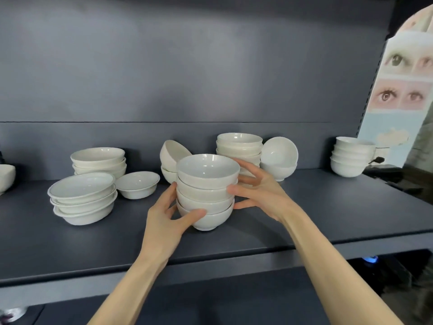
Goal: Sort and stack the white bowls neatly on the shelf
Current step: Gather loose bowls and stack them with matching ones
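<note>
A stack of several deep white bowls [207, 181] stands on the dark blue shelf [304, 219], near the middle. My left hand [168, 214] grips its lower left side, thumb on the bottom bowl. My right hand [260, 191] holds its right side, fingers spread against the upper bowls. Behind it stands a taller bowl stack [239, 146], with a tilted bowl [172, 153] to the left and another tilted bowl [280, 152] to the right. On the left are a stack of shallow wide bowls [82, 198], a single shallow bowl [137, 184] and a back stack [99, 160].
Another stack of white bowls [350, 157] sits at the far right of the shelf, near a poster with printed eyes [403, 90]. Part of a white dish [5, 177] shows at the left edge. The shelf's front lip [210, 263] runs below my forearms.
</note>
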`<state>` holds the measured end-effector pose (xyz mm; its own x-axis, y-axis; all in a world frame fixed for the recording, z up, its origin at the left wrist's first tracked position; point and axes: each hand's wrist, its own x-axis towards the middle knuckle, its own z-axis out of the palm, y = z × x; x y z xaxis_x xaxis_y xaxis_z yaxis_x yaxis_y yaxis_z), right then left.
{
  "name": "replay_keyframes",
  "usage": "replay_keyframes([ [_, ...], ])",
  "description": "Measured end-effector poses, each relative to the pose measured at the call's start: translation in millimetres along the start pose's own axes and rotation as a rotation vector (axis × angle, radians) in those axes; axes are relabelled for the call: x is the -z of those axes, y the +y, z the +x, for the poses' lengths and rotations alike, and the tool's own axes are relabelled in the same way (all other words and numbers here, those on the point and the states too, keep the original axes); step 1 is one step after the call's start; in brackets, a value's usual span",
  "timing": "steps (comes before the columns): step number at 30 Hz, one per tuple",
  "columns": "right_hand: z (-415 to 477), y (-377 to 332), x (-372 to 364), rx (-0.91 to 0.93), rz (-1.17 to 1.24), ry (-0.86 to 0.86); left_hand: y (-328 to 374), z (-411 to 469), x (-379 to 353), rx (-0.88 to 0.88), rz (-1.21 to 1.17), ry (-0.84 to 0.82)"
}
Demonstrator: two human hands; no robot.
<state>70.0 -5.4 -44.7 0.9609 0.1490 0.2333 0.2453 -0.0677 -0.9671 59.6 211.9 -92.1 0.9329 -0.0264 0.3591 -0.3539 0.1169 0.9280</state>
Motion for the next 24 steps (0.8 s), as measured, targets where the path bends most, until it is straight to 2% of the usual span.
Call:
replay_keyframes([
  [12, -69, -2, 141, -0.001, -0.05, 0.159, -5, -10, -148, -0.011, -0.031, -0.178],
  [24, -44, 12, 308, -0.048, -0.088, 0.137, -42, 37, -309, 0.053, -0.021, -0.126],
])
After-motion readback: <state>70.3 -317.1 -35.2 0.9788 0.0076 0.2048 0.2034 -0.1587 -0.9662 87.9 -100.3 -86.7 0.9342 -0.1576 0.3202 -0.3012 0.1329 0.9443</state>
